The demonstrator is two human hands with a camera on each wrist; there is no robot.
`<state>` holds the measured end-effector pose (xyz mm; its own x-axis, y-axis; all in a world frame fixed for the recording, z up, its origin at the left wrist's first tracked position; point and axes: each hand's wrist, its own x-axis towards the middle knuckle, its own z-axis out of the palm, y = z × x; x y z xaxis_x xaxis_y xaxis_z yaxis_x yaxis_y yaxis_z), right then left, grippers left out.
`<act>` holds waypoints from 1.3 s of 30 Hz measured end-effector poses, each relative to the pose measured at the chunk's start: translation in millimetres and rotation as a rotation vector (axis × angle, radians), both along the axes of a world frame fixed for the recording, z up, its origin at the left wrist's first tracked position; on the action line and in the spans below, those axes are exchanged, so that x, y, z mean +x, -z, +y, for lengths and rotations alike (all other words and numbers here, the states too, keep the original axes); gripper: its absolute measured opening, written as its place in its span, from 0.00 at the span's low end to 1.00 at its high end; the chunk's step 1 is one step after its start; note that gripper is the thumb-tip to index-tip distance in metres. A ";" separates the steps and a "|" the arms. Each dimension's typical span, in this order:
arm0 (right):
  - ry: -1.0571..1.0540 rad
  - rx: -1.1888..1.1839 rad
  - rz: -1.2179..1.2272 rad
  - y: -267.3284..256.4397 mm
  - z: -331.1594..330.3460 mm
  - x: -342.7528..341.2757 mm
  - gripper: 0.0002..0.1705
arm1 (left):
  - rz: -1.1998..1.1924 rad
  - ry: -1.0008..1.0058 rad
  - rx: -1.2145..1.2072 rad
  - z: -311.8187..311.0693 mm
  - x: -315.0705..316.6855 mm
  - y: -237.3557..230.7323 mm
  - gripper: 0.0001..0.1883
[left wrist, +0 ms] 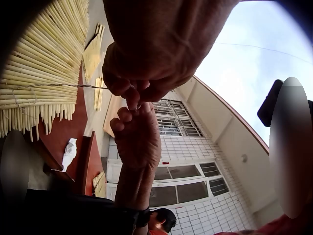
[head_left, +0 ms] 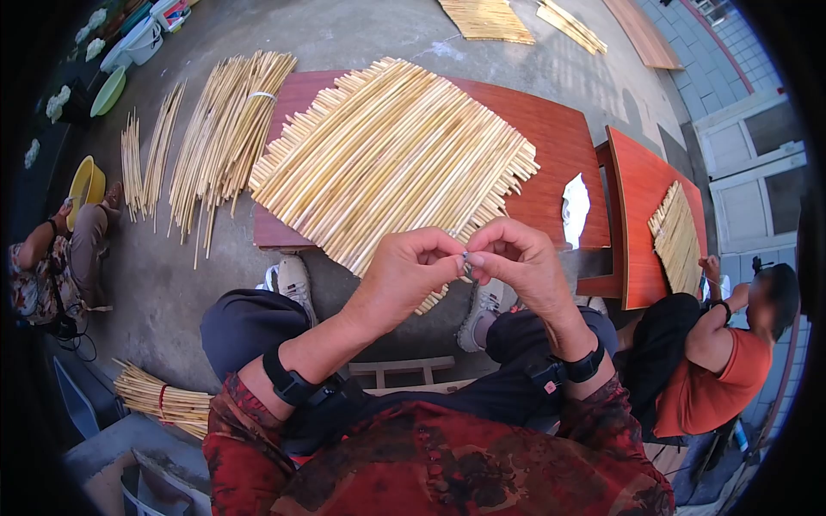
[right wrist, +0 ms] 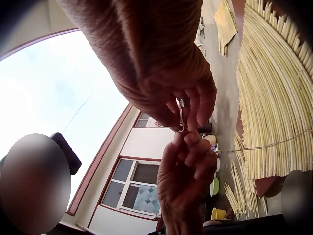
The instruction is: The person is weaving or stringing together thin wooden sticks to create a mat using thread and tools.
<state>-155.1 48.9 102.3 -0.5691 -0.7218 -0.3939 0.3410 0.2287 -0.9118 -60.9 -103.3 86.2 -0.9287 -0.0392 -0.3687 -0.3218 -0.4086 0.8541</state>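
In the head view my left hand (head_left: 404,273) and right hand (head_left: 520,258) meet above the near edge of a reed mat (head_left: 387,155), thumbs and fingertips almost together. Both pinch a thin twisted cord (left wrist: 58,85); the left wrist view shows it stretching from the mat to the left hand. A small loop (right wrist: 182,128) in the cord shows between the fingertips in the right wrist view, with the right hand's fingers curled above it. The mat lies slanted across a reddish-brown table (head_left: 551,129), its reeds ending unevenly.
White paper (head_left: 575,211) lies at the table's right side. At right, a person in orange (head_left: 718,378) sits by another table (head_left: 632,172) bearing a smaller mat (head_left: 675,241). Reed bundles (head_left: 228,129) lie on the left floor, near another seated person (head_left: 52,267) and a yellow basin (head_left: 87,185).
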 end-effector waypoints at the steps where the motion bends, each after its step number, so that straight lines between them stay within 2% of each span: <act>1: 0.000 0.001 0.000 -0.1 0.1 -0.1 0.06 | 0.012 0.012 -0.026 0.4 0.0 0.3 0.05; 10: 0.018 0.021 -0.002 -0.4 1.0 -1.7 0.04 | 0.044 0.043 -0.055 1.8 0.2 2.9 0.07; 13: -0.002 0.022 0.012 -1.5 2.5 -2.2 0.04 | 0.064 0.058 0.026 -0.4 -0.8 1.9 0.07; 21: -0.062 0.072 0.049 -4.0 5.7 -3.5 0.05 | 0.063 0.118 -0.007 -0.3 -2.2 1.9 0.07; 39: -0.101 0.009 -0.023 -8.2 7.7 -6.1 0.04 | 0.054 0.197 0.041 -6.5 -2.3 2.0 0.07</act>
<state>-161.2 56.6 110.5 -0.4845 -0.7712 -0.4129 0.3368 0.2711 -0.9017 -63.2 -109.8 84.2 -0.9355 0.1587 -0.3158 -0.3530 -0.3770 0.8563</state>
